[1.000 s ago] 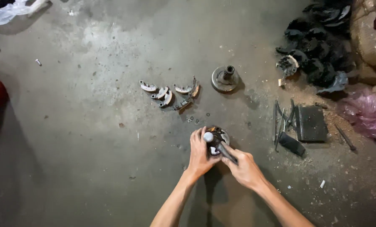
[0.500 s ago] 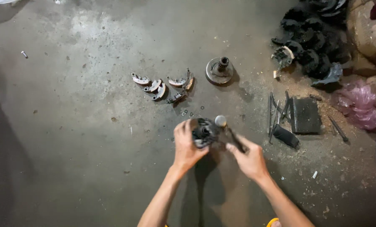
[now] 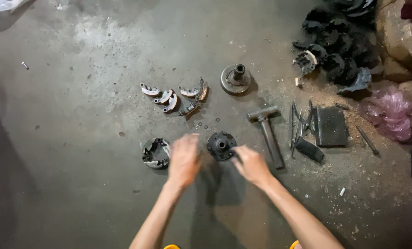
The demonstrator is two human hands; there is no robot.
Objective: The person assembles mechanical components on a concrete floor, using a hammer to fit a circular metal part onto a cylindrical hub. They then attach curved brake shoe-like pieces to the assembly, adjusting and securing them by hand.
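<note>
Both blurred, seemingly empty hands flank the round hub (image 3: 221,145).

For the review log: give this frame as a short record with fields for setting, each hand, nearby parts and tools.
setting: stained concrete floor
left hand: open, blurred, holding nothing, between ring-shaped part and dark round hub
right hand: open, empty, just right of the hub
nearby parts: curved shoes, flanged disc
tools: hammer lying on the floor
</note>
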